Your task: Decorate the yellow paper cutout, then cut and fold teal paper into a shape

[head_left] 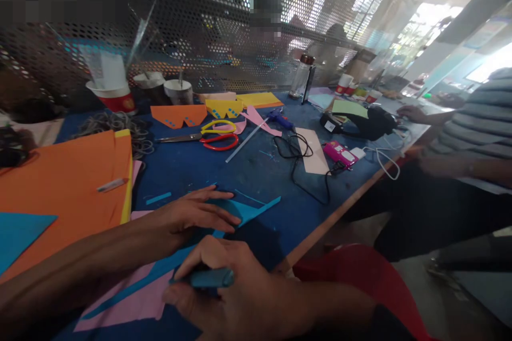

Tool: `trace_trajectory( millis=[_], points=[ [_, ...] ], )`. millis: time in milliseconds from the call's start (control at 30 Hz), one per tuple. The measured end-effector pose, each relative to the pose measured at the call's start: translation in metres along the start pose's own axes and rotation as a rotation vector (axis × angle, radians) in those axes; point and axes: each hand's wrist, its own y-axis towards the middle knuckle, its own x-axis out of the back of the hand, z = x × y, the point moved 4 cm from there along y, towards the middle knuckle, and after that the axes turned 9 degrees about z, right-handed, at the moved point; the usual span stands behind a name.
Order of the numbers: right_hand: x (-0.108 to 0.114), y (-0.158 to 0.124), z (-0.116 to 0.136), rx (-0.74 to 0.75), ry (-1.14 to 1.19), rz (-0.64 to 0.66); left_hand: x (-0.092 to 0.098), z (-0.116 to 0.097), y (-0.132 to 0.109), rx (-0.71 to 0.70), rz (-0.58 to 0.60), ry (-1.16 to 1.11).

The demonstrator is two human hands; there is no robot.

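My left hand (200, 216) lies with fingers stretched on a blue paper piece (256, 210), pressing it to the table. In my right hand (240, 282) is a teal pen (212, 277), gripped between thumb and fingers; its tip is hidden. The long blue paper strip (120, 298) runs from lower left under both hands. Beneath it is a pink paper sheet (136, 306). A small blue paper offcut (159, 198) rests just beyond my left hand.
Orange sheets (60, 170) fill the left side. Ahead lie scissors (200, 137), a glue stick (247, 141), a glue gun (281, 119) with a looping black cable and cut paper shapes (178, 115). Cups (114, 97) stand along a perforated metal screen (192, 21). At right is another person (472, 133).
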Motion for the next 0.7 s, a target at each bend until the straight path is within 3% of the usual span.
trace_trajectory(
  millis=[700],
  points=[
    [-0.0024,-0.0006,-0.0017,-0.019,-0.018,-0.006,0.0042,-0.0077,0.0011,0.101,0.09,-0.046]
  ],
)
